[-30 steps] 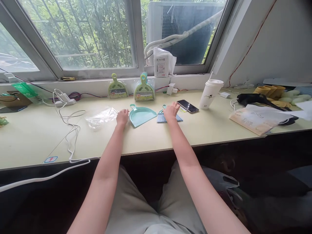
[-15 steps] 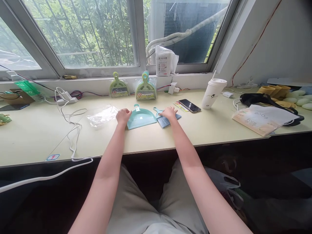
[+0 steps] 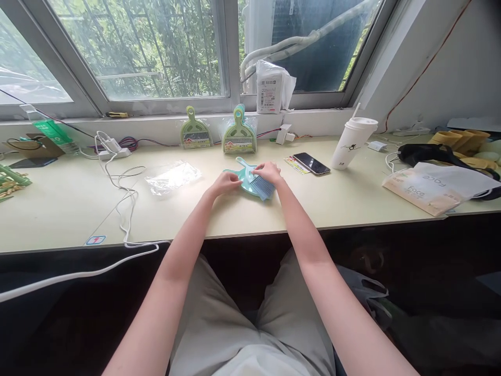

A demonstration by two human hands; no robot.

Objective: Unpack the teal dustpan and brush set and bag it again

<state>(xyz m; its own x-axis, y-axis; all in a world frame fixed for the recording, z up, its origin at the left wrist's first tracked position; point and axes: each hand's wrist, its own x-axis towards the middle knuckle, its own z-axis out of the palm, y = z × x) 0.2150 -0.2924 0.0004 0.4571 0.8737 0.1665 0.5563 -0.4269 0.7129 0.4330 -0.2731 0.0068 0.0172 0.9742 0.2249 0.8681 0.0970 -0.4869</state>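
Seating the mini brush [image 3: 261, 186] onto the teal dustpan [image 3: 243, 176], mid-worktop, nearer the far edge than the near one. My left hand [image 3: 226, 183] pinches the pan's left rim, fingers closed on it. My right hand [image 3: 268, 171] grips the brush by its back, bristles pointing toward the near edge. To do it well, I judge: keep the pan flat and pinned, line the brush handle over the pan handle, press evenly till it nests. Packaged sets [image 3: 239, 137] stand along the far edge; phone [image 3: 311, 163] lies just right, clear bag [image 3: 172, 176] left.

Both hands [image 3: 246, 177] holding brush [image 3: 260, 184], dustpan [image 3: 243, 180], desk [image 3: 70, 203]
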